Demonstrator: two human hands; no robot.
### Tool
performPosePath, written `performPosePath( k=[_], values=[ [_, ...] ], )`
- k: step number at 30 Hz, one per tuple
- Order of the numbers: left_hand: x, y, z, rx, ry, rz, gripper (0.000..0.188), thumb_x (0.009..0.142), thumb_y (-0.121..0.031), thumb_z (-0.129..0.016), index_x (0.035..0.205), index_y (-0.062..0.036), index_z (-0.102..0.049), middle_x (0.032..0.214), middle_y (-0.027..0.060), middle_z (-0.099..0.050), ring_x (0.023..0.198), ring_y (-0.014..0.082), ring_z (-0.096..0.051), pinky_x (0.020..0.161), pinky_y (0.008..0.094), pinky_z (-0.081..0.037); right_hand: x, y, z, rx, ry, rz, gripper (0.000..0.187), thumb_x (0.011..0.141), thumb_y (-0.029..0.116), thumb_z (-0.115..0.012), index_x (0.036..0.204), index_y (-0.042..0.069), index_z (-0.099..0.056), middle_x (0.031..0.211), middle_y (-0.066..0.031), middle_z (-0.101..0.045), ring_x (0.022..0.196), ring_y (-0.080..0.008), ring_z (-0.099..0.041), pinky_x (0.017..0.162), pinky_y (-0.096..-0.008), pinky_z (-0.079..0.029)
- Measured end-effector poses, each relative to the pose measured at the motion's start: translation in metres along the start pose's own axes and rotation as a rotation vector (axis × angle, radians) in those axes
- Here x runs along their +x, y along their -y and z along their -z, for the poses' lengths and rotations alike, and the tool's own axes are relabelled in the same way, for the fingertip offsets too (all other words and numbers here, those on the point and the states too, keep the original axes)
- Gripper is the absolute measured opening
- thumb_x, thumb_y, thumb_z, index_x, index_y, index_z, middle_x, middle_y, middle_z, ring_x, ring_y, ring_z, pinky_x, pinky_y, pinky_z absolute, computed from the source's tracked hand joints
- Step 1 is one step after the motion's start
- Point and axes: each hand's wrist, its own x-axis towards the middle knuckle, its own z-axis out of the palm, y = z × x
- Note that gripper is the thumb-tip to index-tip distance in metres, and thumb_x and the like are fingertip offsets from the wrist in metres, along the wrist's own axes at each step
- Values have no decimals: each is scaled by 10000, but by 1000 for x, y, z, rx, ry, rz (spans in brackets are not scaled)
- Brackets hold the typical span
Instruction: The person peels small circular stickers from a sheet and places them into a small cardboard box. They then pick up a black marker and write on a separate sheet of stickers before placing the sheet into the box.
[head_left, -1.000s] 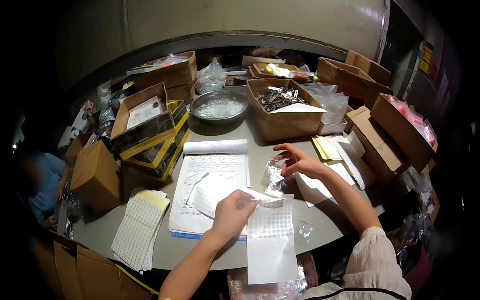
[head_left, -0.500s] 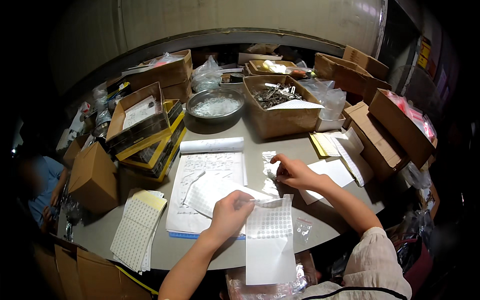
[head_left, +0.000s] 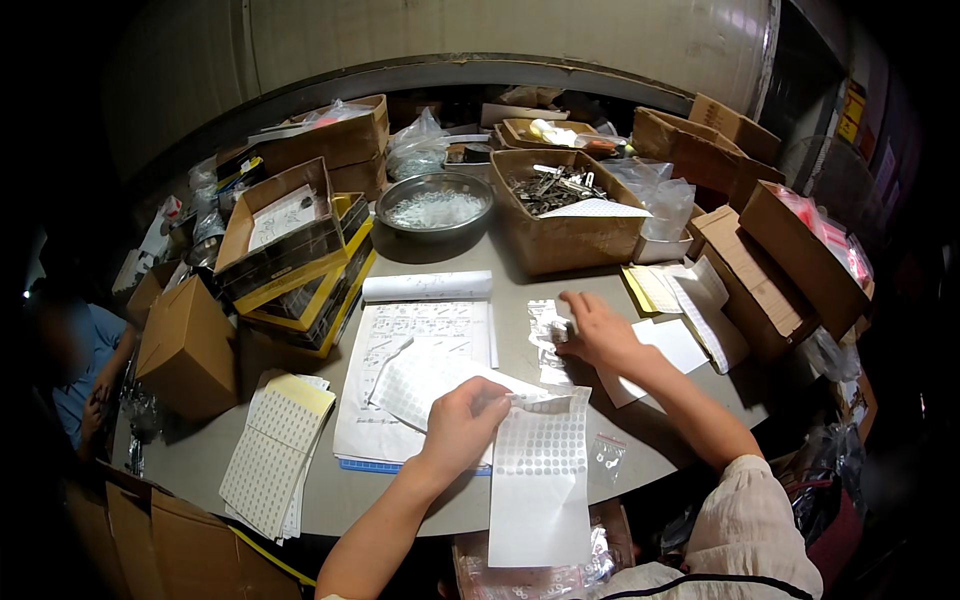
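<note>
My left hand (head_left: 462, 418) is closed in a pinch on the upper left edge of a sticker sheet (head_left: 540, 450) with rows of grey round dots; its lower part is blank white and hangs past the table edge. My right hand (head_left: 603, 335) hovers at a column of crinkled whitish pieces (head_left: 545, 325) on the table, index finger stretched and thumb apart from it. Another dotted sheet (head_left: 405, 385) lies partly behind my left hand, on a clipped stack of written papers (head_left: 420, 320). Beside the held sheet rests a small zip bag (head_left: 607, 457) with tiny white parts.
A metal bowl (head_left: 435, 225) of small clear pieces and a cardboard box (head_left: 570, 245) of dark metal parts stand behind. Black-yellow boxes (head_left: 290, 300) and label sheets (head_left: 275, 455) lie left, a white paper (head_left: 665, 350) right. Another person (head_left: 90, 365) sits far left.
My right hand has shifted slightly right, and its fingers have spread from a pinch beside the crinkled pieces. My left hand keeps its hold on the sticker sheet.
</note>
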Motion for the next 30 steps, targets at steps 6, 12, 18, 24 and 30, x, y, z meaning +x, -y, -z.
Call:
performPosePath(
  k=[6, 12, 18, 24, 30],
  values=[
    [-3, -6, 2, 51, -33, -41, 130, 980, -124, -704, 1012, 2, -699, 775, 34, -706, 693, 93, -638, 646, 265, -505, -22, -13, 19, 48, 35, 177, 733, 845, 200, -827, 1457, 36, -457, 1322, -269, -543, 1247, -475, -530, 1068, -489, -468],
    [-7, -14, -1, 172, -12, -99, 137, 991, -121, -697, 980, 16, -691, 755, 15, -696, 689, 50, -600, 631, 240, -478, -43, 46, 25, 503, -42, 373, 253, 986, 207, -741, 1155, 33, -666, 1054, -115, -692, 967, -258, -665, 880, -388, -538],
    [-8, -14, -2, 184, -61, -166, 165, 1002, -148, -684, 991, 16, -703, 743, 30, -688, 671, 71, -584, 624, 262, -475, -49, 80, 21, 438, 21, 389, 202, 986, 196, -743, 1085, 40, -660, 994, -105, -678, 962, -264, -662, 848, -402, -533],
    [-9, -20, -3, 204, -96, -160, 186, 1012, -161, -674, 977, 20, -699, 725, 32, -671, 661, 76, -568, 608, 272, -464, -53, 81, 20, 415, -35, 393, 202, 943, 131, -774, 1080, 43, -653, 995, -114, -666, 957, -266, -655, 839, -407, -532],
    [-8, -18, -2, 162, -96, -93, 211, 1021, -178, -666, 964, 22, -700, 712, 26, -662, 646, 76, -562, 598, 271, -458, -56, 88, 17, 324, -257, 527, 174, 876, 37, -796, 1010, 46, -685, 985, -100, -669, 968, -300, -640, 818, -407, -524]
  ],
)
